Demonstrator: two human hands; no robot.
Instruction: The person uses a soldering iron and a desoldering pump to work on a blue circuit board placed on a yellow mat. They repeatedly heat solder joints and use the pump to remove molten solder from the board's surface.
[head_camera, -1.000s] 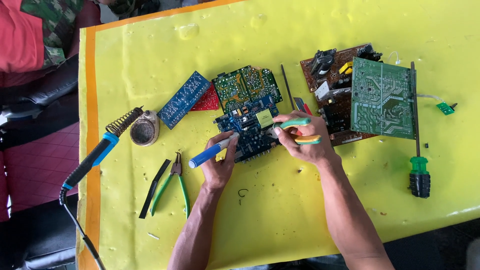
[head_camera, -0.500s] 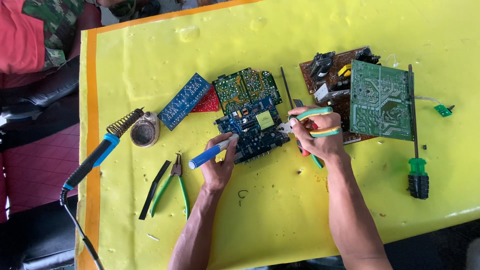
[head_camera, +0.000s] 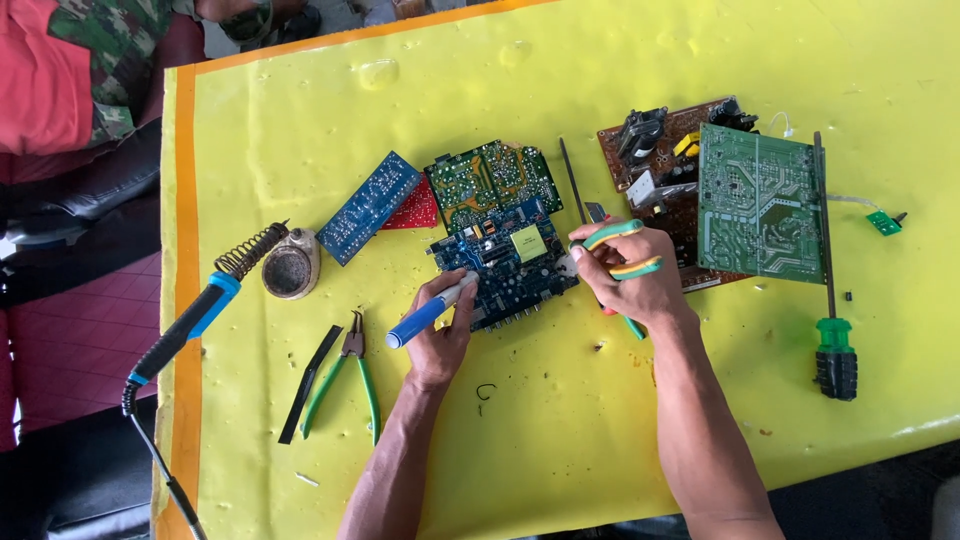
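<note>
My left hand holds a blue-and-white pen-shaped tool with its tip against the left edge of a dark blue circuit board lying mid-table. My right hand grips a green-and-yellow handled hand tool at the board's right edge; the tool's jaws are hidden by my fingers. A green circuit board lies just behind the blue one.
Green-handled pliers and a black strip lie left of my arm. A blue soldering iron rests in its coil stand. A brown board under a green board sits right, beside a green screwdriver. A person sits top left.
My right hand with the green-handled tool drew back slightly to the right of the blue board, then settled at its right edge. My left hand stayed put with the pen-shaped tool.
</note>
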